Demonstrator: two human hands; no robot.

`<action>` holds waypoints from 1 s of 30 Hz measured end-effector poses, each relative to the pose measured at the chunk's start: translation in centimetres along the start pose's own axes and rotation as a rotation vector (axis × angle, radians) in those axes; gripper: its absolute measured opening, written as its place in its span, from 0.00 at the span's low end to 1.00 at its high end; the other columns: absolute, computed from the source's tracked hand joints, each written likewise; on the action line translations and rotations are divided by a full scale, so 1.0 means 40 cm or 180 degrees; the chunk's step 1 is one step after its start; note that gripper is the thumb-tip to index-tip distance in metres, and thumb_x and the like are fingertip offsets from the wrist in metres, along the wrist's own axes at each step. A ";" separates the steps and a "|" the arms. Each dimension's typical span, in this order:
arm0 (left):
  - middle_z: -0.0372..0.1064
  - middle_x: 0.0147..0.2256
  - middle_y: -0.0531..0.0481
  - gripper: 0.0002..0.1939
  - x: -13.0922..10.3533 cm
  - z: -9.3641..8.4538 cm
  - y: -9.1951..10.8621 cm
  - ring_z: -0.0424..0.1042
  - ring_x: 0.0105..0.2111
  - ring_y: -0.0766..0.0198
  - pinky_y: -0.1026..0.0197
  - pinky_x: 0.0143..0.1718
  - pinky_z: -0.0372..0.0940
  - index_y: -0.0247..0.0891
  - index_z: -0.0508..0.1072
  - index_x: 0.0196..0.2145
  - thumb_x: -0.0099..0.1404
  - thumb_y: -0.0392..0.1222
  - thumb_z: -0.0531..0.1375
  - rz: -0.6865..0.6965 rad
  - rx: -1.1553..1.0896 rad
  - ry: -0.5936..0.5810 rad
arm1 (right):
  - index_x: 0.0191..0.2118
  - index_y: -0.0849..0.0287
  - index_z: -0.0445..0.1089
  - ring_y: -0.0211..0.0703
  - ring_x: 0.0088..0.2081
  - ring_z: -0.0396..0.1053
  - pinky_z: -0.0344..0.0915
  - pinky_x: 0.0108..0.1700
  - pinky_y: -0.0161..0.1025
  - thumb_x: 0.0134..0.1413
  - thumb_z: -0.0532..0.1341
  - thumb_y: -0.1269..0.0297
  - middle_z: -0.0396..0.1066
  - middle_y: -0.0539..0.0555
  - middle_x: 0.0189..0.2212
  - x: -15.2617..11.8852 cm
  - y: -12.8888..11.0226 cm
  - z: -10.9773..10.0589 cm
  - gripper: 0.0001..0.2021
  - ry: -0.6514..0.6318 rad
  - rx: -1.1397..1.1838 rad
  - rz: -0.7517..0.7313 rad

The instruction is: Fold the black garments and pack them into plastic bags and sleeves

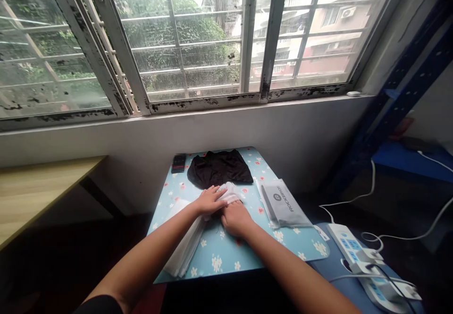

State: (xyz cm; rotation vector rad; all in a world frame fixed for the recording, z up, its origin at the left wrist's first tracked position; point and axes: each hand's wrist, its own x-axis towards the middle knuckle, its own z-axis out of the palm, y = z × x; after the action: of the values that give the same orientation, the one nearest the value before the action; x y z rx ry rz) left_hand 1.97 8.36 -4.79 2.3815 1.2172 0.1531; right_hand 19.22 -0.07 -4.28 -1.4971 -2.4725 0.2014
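Note:
My left hand (210,201) lies flat, fingers extended, on a small crumpled white piece of material (230,192) near the middle of the flowered blue table (216,262). Close beside it, my right hand (236,217) has its fingers curled at the near edge of the same piece; the fingertips are partly hidden under it. Whether the white piece is a bag or a cloth is unclear. Under my left forearm is a stack of thin, whitish translucent bags (182,257). Just beyond both hands a black cloth item (219,167) is spread out.
A frosted ROCKBROS pouch (283,203) lies on the table's right side. At the far left corner is a small dark item (179,163). Power strips (357,252) with cables sit to the right, low down. A wooden desk (42,182) stands left, and a barred window is ahead.

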 end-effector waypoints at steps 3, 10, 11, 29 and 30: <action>0.58 0.69 0.49 0.28 -0.001 -0.006 -0.007 0.52 0.70 0.49 0.42 0.70 0.48 0.50 0.61 0.69 0.77 0.57 0.46 0.0157 -0.0066 0.0018 | 0.61 0.62 0.70 0.55 0.60 0.64 0.51 0.66 0.50 0.59 0.55 0.68 0.73 0.64 0.56 -0.028 -0.012 -0.011 0.25 0.0063 -0.0019 -0.0078; 0.50 0.71 0.44 0.29 -0.044 0.027 -0.011 0.45 0.71 0.38 0.36 0.69 0.44 0.52 0.65 0.67 0.73 0.60 0.53 0.0069 -0.0013 0.0085 | 0.64 0.54 0.67 0.56 0.62 0.62 0.54 0.66 0.51 0.61 0.55 0.69 0.67 0.58 0.63 -0.188 -0.047 0.003 0.26 0.0102 0.0184 -0.0503; 0.48 0.72 0.44 0.29 -0.049 0.034 -0.009 0.44 0.72 0.37 0.35 0.69 0.43 0.52 0.64 0.68 0.73 0.60 0.52 0.0057 -0.0002 0.0098 | 0.65 0.53 0.67 0.56 0.64 0.60 0.52 0.67 0.53 0.63 0.54 0.66 0.65 0.57 0.65 -0.212 -0.054 0.007 0.25 0.0147 0.0236 -0.0500; 0.42 0.73 0.44 0.33 -0.061 0.014 0.028 0.41 0.72 0.33 0.30 0.68 0.42 0.56 0.57 0.70 0.71 0.63 0.55 0.0040 0.0064 0.0029 | 0.65 0.64 0.67 0.68 0.67 0.57 0.46 0.68 0.61 0.69 0.50 0.46 0.63 0.70 0.65 -0.103 -0.084 0.009 0.31 -0.0401 0.0140 0.0375; 0.42 0.73 0.44 0.34 -0.061 0.010 0.029 0.41 0.72 0.34 0.31 0.68 0.43 0.56 0.56 0.71 0.71 0.63 0.55 0.0023 0.0074 0.0011 | 0.64 0.65 0.68 0.67 0.66 0.58 0.48 0.68 0.60 0.68 0.51 0.46 0.65 0.70 0.63 -0.091 -0.078 0.004 0.31 -0.0427 0.0155 0.0341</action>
State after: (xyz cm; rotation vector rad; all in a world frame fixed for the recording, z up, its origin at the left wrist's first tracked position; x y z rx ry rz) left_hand 1.48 5.71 -4.39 2.4067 1.2184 0.1460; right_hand 18.14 -4.76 -4.18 -1.6473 -2.4702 0.3911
